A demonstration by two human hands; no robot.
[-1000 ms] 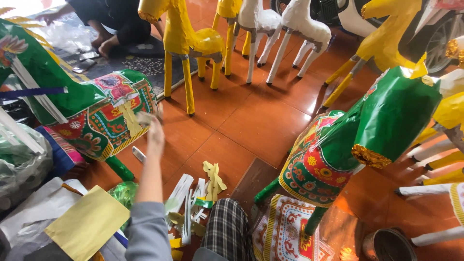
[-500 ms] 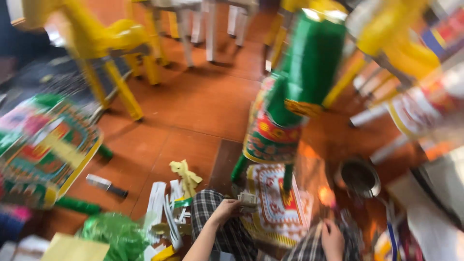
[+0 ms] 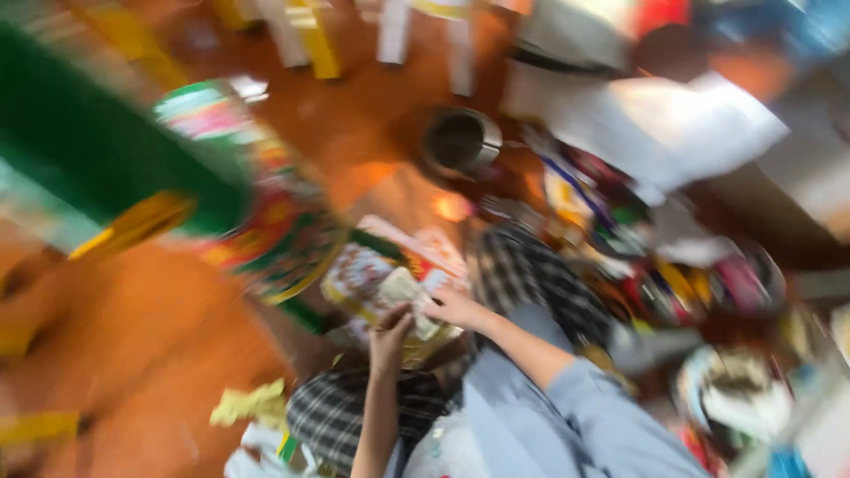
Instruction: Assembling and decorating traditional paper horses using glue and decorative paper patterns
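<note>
Right now we are looking down through heavy motion blur, and both our hands meet over a patterned paper sheet [image 3: 390, 274] that lies on the floor just in front of our knees. Our left hand [image 3: 390, 329] comes up from below with its fingers curled, pinching a small pale paper piece [image 3: 403, 288] at the sheet's near edge. Our right hand [image 3: 453, 307] reaches in from the right, its fingers closed on the same pale piece from the other side, so the two hands almost touch. How tightly either one grips we cannot tell, since the blur smears the fingertips.

The sheet is printed in red, white, green and yellow, and it sits between our checked trouser legs [image 3: 522, 274] and the big green paper horse [image 3: 115, 168] that fills the left of the view. That horse carries a bright decorated saddle cloth [image 3: 266, 221] and a yellow trim band [image 3: 133, 226], and it stands on the orange tiled floor [image 3: 150, 354].

Beyond the sheet a round metal pot [image 3: 460, 142] rests on the tiles. To the right lies a crowded heap of coloured paper scraps [image 3: 673, 283], too smeared to sort. Near our left knee a crumpled yellow paper bit [image 3: 252, 404] lies on the floor. Our right sleeve [image 3: 611, 425] is pale blue-grey.
</note>
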